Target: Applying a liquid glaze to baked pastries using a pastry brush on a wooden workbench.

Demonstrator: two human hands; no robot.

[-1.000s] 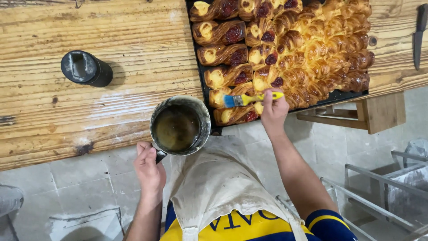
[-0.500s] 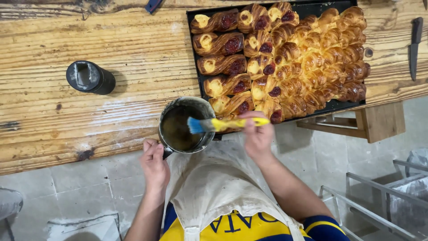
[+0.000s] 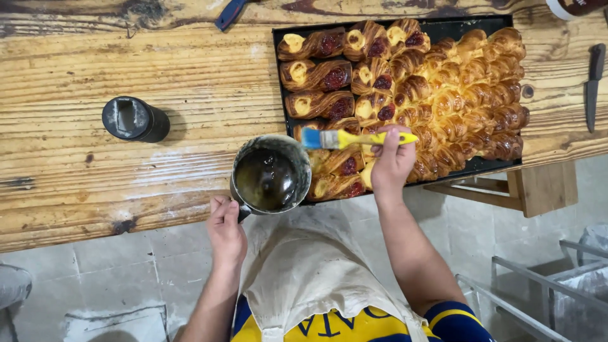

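Brush (image 3: 345,139) lifted from pot (image 3: 269,174) (dark glaze) — over pastries (image 3: 443,95).

My right hand (image 3: 392,161) holds a yellow pastry brush (image 3: 354,139) level over the baked pastries (image 3: 443,95) on the dark tray (image 3: 443,28), its blue bristles just above the pot's rim. My left hand (image 3: 226,231) grips the handle of the metal pot (image 3: 269,177) of dark glaze at the wooden table (image 3: 126,57) edge. A black canister (image 3: 133,119) stands apart to the left.

Bright, even overhead light, soft short shadows, sharp focus, slight wide-angle bending at the edges.
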